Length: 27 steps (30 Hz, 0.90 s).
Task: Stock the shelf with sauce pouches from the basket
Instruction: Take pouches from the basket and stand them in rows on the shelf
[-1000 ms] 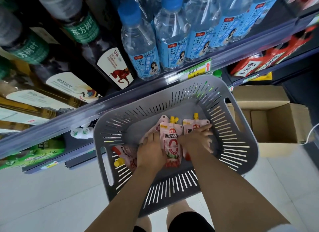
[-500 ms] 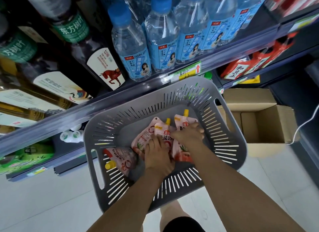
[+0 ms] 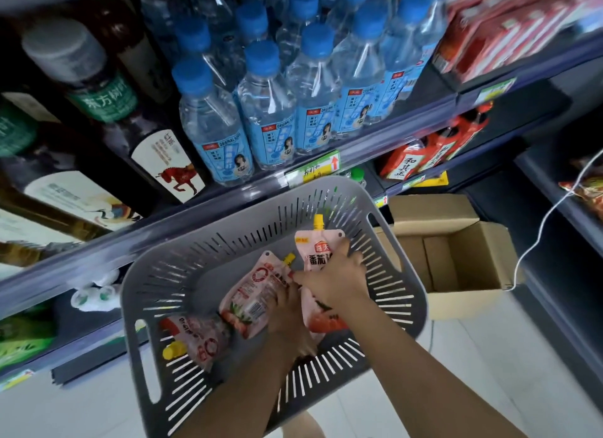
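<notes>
A grey slotted basket (image 3: 156, 294) sits on the floor before the shelves. Inside lie pink sauce pouches with yellow caps. My right hand (image 3: 336, 281) grips one pouch (image 3: 318, 251) and holds it upright, cap up, near the basket's far right wall. My left hand (image 3: 290, 310) is closed on a second pouch (image 3: 251, 294), tilted with its cap toward the far side. A third pouch (image 3: 202, 336) lies flat at the basket's near left, untouched.
Blue-capped water bottles (image 3: 270, 111) and dark bottles (image 3: 98, 88) fill the shelf above. Red packets (image 3: 404, 163) sit on a lower shelf at right. An open cardboard box (image 3: 456, 258) stands right of the basket, with a white cable (image 3: 538, 232) beside it.
Both hands have closed on pouches and lifted them. The right-hand pouch has risen upright toward the basket's far right side. The view has tilted slightly.
</notes>
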### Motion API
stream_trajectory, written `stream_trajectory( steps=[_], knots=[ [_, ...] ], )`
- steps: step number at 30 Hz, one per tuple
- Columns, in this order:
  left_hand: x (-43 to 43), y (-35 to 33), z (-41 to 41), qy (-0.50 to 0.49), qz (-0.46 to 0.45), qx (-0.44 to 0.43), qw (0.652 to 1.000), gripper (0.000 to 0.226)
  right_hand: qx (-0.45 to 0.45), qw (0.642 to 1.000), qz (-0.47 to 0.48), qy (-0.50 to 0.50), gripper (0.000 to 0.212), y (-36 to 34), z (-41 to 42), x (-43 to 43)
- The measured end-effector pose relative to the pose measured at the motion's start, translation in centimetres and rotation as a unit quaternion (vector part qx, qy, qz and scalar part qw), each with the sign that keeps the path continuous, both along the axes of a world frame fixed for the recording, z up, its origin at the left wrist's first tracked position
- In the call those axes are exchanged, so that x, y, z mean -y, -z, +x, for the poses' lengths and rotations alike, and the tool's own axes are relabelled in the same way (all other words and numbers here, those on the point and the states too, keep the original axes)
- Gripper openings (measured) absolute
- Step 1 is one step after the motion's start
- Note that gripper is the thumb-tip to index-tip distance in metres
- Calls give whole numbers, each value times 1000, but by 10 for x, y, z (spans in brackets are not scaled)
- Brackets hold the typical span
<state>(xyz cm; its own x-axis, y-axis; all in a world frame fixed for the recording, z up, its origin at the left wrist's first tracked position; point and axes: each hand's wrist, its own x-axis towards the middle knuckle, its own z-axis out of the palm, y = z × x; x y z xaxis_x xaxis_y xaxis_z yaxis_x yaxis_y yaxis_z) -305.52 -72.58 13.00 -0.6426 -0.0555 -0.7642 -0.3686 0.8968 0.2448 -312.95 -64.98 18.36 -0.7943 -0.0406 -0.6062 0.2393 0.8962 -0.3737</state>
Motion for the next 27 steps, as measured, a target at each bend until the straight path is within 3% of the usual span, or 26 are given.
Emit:
stream_trajectory(
  steps=[6,13,21,27],
  knots=[
    [7,0,-5,41,27,-29,998,140,-26,1000,-7,8,123,-14,-2,-4],
    [19,-23,-3,190,-48,-117,974,133,-83,997,7,10,125,-44,-4,-6],
    [64,-70,26,85,-39,-283,955,112,-148,988,2,33,123,-104,29,4],
    [99,-136,77,-43,13,-355,934,116,-229,973,-19,37,123,-163,89,20]
  ],
)
